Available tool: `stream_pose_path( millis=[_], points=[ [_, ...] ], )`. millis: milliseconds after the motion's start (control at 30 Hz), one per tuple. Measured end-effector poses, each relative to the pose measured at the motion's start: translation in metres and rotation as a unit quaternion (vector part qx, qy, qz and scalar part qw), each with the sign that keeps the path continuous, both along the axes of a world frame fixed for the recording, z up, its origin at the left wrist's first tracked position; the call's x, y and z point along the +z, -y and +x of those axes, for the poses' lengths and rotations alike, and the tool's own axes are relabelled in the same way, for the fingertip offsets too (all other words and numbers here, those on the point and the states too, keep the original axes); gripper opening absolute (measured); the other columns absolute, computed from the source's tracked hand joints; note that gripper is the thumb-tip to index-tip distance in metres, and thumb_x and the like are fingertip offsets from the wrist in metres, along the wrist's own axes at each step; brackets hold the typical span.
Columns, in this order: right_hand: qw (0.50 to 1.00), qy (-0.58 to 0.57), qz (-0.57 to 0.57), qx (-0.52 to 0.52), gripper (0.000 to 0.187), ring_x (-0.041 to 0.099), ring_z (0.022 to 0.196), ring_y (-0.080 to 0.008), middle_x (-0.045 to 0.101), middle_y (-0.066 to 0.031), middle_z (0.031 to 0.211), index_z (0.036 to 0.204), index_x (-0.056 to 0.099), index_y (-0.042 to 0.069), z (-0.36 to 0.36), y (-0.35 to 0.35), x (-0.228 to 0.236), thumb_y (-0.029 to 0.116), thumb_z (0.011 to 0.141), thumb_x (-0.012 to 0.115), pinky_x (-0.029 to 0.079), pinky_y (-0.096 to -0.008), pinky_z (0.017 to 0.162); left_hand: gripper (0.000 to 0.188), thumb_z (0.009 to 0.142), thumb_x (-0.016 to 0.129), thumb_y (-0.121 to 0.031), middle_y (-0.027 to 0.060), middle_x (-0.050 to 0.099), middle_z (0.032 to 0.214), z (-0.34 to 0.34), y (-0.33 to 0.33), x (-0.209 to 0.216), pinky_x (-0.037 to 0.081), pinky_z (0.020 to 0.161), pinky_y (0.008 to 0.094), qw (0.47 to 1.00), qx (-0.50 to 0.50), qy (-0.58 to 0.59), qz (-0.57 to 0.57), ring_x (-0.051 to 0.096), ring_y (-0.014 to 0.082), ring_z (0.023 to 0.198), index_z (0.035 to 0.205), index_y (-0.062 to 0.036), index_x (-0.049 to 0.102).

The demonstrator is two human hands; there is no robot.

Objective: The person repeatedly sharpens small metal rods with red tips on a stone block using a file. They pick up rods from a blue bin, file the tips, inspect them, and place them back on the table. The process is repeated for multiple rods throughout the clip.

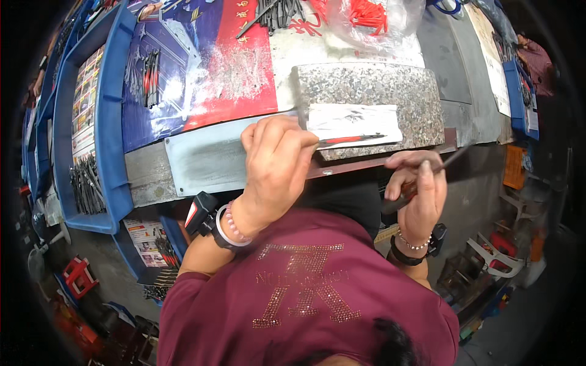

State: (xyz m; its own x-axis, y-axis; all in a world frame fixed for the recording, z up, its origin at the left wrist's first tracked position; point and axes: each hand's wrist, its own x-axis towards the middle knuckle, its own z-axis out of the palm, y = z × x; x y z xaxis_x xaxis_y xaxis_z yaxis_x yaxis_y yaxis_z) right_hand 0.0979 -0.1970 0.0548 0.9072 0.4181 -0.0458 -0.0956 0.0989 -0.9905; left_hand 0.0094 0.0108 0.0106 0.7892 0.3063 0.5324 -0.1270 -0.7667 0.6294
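Fingers clamped, our left hand [276, 160] apparently steadies a slim black-and-red rod [351, 139] by the table's front edge [149, 183]; our right hand's [422, 190] clutched dark-handled tool [400, 202] should approach.

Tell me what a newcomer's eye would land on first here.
First, the white sheet on the speckled slab at the table's near edge, with a red-and-black piece across its near side, its left end at the left hand. Next, the dark tool in the right hand, right of the slab. Then the bright red pieces in clear plastic at the table's far side.
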Motion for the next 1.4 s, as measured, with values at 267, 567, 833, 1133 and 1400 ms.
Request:
stream_pose_path(
  millis=[267, 567, 833, 1133, 1400],
  points=[
    [0.969, -0.225, 0.088, 0.053, 0.023, 0.046, 0.048, -0.0081, 0.064, -0.0132, 0.092, 0.114, 0.054, -0.003, -0.017, -0.015, -0.012, 0.013, 0.097, 0.055, 0.041, -0.0225, 0.044, 0.022, 0.073, 0.068, 0.005, 0.0084, 0.063, 0.085, -0.021, 0.012, 0.028, 0.039, 0.079, 0.0371, 0.999, 0.011, 0.018, -0.038, 0.064, 0.0270, 0.084, 0.092, -0.0042, 0.061],
    [0.960, -0.237, 0.140, 0.056, 0.017, 0.042, 0.045, -0.0050, 0.063, -0.0094, 0.081, 0.105, 0.057, 0.000, -0.019, -0.021, -0.012, 0.014, 0.095, 0.057, 0.038, -0.0206, 0.041, 0.019, 0.073, 0.067, 0.006, 0.0100, 0.063, 0.082, -0.026, 0.030, 0.041, 0.044, 0.074, 0.0359, 0.994, -0.037, -0.005, -0.098, 0.063, 0.0280, 0.081, 0.089, -0.0022, 0.061],
    [0.973, -0.200, 0.089, 0.072, 0.016, 0.043, 0.045, -0.0060, 0.062, -0.0091, 0.075, 0.102, 0.059, -0.002, -0.023, -0.021, -0.012, 0.012, 0.093, 0.058, 0.038, -0.0214, 0.041, 0.015, 0.090, 0.061, -0.003, 0.0072, 0.066, 0.079, -0.026, 0.036, 0.048, 0.049, 0.065, 0.0240, 0.935, -0.082, -0.180, -0.294, 0.062, 0.0103, 0.070, 0.103, 0.0021, 0.065],
    [0.967, -0.217, 0.120, 0.066, 0.029, 0.044, 0.044, -0.0072, 0.065, -0.0133, 0.077, 0.106, 0.060, -0.005, -0.019, -0.024, -0.016, 0.022, 0.099, 0.051, 0.039, -0.0224, 0.042, 0.017, 0.092, 0.056, -0.003, 0.0041, 0.066, 0.080, -0.026, 0.036, 0.052, 0.049, 0.067, 0.0229, 0.898, -0.085, -0.217, -0.373, 0.059, 0.0078, 0.071, 0.104, 0.0040, 0.065],
    [0.983, -0.164, 0.029, 0.081, 0.011, 0.052, 0.053, -0.0047, 0.063, -0.0020, 0.075, 0.099, 0.063, 0.000, -0.025, -0.027, -0.012, 0.008, 0.091, 0.063, 0.041, -0.0200, 0.046, 0.012, 0.093, 0.055, -0.002, 0.0027, 0.062, 0.082, -0.025, 0.038, 0.053, 0.044, 0.063, 0.0208, 0.898, -0.080, -0.214, -0.377, 0.054, 0.0066, 0.071, 0.099, 0.0043, 0.063]
  ],
)
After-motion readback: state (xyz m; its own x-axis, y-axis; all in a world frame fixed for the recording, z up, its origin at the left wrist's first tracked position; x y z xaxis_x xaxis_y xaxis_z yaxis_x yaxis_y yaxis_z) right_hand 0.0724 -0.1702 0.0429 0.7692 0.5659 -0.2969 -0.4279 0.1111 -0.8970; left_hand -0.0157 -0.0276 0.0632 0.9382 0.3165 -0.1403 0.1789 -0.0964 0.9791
